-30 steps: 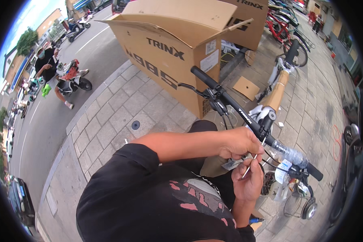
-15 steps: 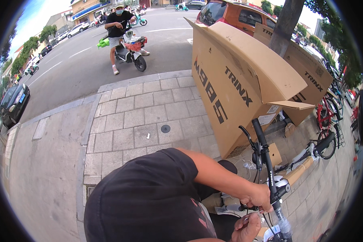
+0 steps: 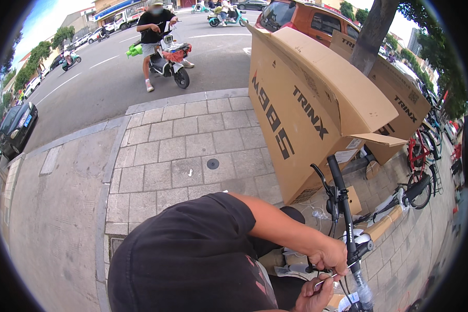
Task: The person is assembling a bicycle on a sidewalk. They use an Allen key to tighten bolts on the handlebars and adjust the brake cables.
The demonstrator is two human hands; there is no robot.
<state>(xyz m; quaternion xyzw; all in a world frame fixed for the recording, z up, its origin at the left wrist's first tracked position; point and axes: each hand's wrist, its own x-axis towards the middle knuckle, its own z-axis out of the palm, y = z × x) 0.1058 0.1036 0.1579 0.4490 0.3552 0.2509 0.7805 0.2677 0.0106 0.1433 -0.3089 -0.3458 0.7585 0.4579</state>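
My left hand (image 3: 330, 257) is closed beside the stem of a black bicycle handlebar (image 3: 350, 229). Just below it my right hand (image 3: 317, 295) is closed round a thin silvery metal tool that looks like a hex key (image 3: 325, 281). The tool slants up from the right hand to the left fingers, which pinch it near the stem; its far tip is hard to make out. A black brake lever (image 3: 320, 177) sits by the upper grip. Clear plastic wrap (image 3: 364, 291) covers the lower part of the bar, and cables hang below it.
A large cardboard box (image 3: 291, 119) stands open beyond the handlebar, with another box (image 3: 400, 101) behind by a tree (image 3: 372, 39). A wrapped bicycle part (image 3: 395, 203) lies to the right. On the road a person straddles a scooter (image 3: 166, 65); an orange car (image 3: 307, 21) is parked.
The tool between my hands shows more of its length and has swung slightly. Both hands have shifted slightly and stay at the stem. On the road, scooters have moved.
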